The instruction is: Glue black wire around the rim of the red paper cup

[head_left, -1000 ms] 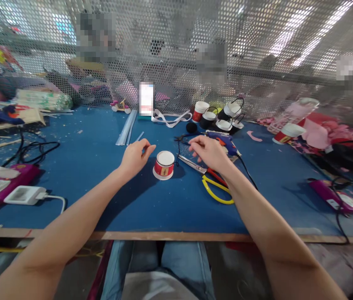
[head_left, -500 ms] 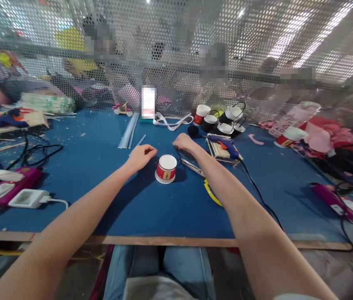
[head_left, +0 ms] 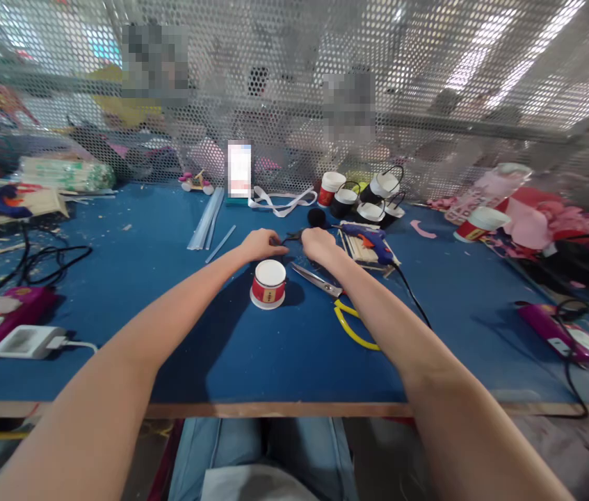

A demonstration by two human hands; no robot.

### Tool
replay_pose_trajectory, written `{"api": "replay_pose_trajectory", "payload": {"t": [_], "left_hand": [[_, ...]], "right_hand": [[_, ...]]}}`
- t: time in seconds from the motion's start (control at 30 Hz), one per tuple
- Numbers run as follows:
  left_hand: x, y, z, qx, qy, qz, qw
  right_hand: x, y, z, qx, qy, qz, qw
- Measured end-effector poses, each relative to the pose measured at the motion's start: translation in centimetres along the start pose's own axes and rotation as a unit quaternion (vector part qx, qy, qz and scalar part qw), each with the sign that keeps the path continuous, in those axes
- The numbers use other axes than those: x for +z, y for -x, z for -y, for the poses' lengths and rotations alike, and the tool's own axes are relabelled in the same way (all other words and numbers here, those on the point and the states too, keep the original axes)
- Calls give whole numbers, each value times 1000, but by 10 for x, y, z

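Both hands meet just behind the upturned red-and-white paper cup (head_left: 269,284) on the blue felt-covered table (head_left: 169,334): left hand (head_left: 261,244) and right hand (head_left: 318,245), fingers curled together, pinch a thin black wire (head_left: 292,237) between them, held low beside the yellow-handled scissors (head_left: 336,299) within easy reach
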State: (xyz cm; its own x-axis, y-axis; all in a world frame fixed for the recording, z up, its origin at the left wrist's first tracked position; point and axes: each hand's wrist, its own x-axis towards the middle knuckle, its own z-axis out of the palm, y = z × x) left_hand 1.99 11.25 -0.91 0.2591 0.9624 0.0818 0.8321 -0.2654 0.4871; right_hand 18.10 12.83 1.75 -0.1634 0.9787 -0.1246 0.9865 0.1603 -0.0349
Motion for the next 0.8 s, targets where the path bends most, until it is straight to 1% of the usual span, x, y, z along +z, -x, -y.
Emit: {"api": "replay_pose_trajectory", "payload": {"t": [0.1,0.2,0.33,0.5,0.63,0.73,0.8], "left_hand": [[10,-13,0,-6,-42,-6,999],[16,-21,3,-16,-66,-10,998],[16,-25,6,-13,-70,2,997],[13,-24,7,-5,-61,1,998],[9,-17,8,20,-43,18,999],[2,-9,9,43,-24,27,998],[-4,-4,12,46,-22,13,999]], "right_hand": [[6,2,1,15,18,-6,1000],[8,0,3,16,27,-8,999],[7,-1,2,4,30,-12,999],[3,3,1,-5,21,-47,999],[-11,8,8,-13,13,-76,997],[-32,13,18,-36,11,-85,996],[-48,15,27,-63,11,-92,994]]}}
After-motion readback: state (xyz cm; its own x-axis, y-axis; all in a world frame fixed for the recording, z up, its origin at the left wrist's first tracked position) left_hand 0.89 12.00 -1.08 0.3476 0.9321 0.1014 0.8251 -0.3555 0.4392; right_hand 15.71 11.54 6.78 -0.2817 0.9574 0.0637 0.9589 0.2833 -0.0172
